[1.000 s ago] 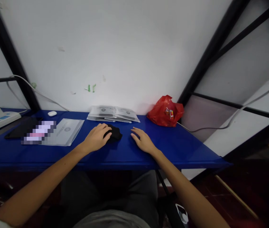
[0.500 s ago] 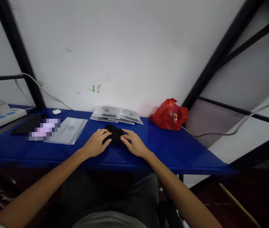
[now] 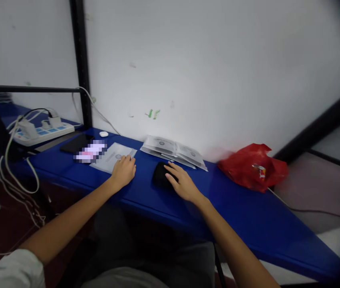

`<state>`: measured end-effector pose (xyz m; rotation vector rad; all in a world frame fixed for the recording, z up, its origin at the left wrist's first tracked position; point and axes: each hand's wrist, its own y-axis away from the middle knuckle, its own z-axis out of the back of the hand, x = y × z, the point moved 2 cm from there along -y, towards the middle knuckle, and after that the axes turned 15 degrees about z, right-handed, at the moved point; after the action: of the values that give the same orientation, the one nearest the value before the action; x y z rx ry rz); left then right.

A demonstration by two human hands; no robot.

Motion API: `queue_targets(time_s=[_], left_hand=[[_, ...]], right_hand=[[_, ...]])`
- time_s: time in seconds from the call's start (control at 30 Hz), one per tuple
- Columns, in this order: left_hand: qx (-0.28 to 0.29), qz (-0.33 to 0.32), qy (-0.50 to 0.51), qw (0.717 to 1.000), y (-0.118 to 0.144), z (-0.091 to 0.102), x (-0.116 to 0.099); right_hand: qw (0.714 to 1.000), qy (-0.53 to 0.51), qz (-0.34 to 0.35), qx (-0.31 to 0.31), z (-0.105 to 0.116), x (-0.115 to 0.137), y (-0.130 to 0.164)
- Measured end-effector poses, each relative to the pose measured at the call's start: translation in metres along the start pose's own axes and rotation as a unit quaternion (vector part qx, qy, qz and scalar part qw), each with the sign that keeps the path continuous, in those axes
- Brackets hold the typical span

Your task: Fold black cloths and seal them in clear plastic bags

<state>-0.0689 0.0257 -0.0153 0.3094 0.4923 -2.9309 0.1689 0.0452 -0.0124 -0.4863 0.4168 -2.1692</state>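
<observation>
My left hand (image 3: 123,172) is at the near right edge of a translucent zip bag (image 3: 111,157) with a round printed mark. Its fingers are curled over that edge; the thumb is hidden. A soft, black folded item, likely cloth (image 3: 160,176), lies on the blue desk. On its right side rests my right hand (image 3: 183,182), palm down with the fingers stretched out and apart. The phone (image 3: 90,151), its lit screen blurred out, overlaps the zip bag's left end.
Several similar zip bags (image 3: 172,150) lie stacked against the wall. A red plastic bag (image 3: 253,168) sits at the right on the desk (image 3: 232,216). To the left are a black tablet-like slab (image 3: 75,143), a white earbud case (image 3: 104,134) and a power strip (image 3: 45,133) with cables.
My left hand has left the black item and gone left to the zip bag. My right hand stays on the black item. The view has turned left.
</observation>
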Motion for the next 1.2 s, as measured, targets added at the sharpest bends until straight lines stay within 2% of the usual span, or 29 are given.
queue_targets(time_s=[0.13, 0.3, 0.47, 0.6, 0.77, 0.87, 0.97, 1.07, 1.13, 1.2], left_hand=[[0.043, 0.039, -0.013, 0.998, -0.003, -0.003, 0.012], [0.075, 0.063, -0.012, 0.995, -0.008, -0.003, 0.020], [0.094, 0.061, -0.023, 0.993, -0.007, 0.003, 0.016], [0.114, 0.007, -0.032, 0.993, 0.014, 0.005, -0.006], [0.143, -0.172, -0.042, 0.974, 0.052, 0.006, -0.054], [0.107, -0.234, -0.036, 0.966, 0.063, 0.007, -0.079], [0.053, -0.253, -0.033, 0.965, 0.060, 0.010, -0.093], [0.015, -0.244, -0.025, 0.969, 0.048, 0.013, -0.097], [0.001, -0.232, -0.016, 0.972, 0.040, 0.014, -0.097], [-0.009, -0.226, -0.004, 0.974, 0.031, 0.016, -0.096]], right_hand=[[0.999, 0.004, 0.003, 0.033, -0.011, -0.002, -0.011], [0.999, 0.001, 0.011, 0.043, -0.021, -0.001, -0.017], [0.998, -0.018, -0.009, 0.054, -0.024, -0.007, -0.012], [0.998, -0.001, -0.036, 0.046, -0.015, -0.018, 0.007], [0.991, 0.054, -0.119, 0.034, 0.013, -0.035, 0.052], [0.979, 0.091, -0.181, 0.027, 0.032, -0.043, 0.079], [0.969, 0.114, -0.219, 0.017, 0.047, -0.043, 0.095], [0.968, 0.157, -0.187, -0.056, 0.057, -0.025, 0.093], [0.969, 0.177, -0.120, -0.120, 0.060, -0.004, 0.085], [0.977, 0.161, -0.033, -0.139, 0.056, 0.021, 0.074]])
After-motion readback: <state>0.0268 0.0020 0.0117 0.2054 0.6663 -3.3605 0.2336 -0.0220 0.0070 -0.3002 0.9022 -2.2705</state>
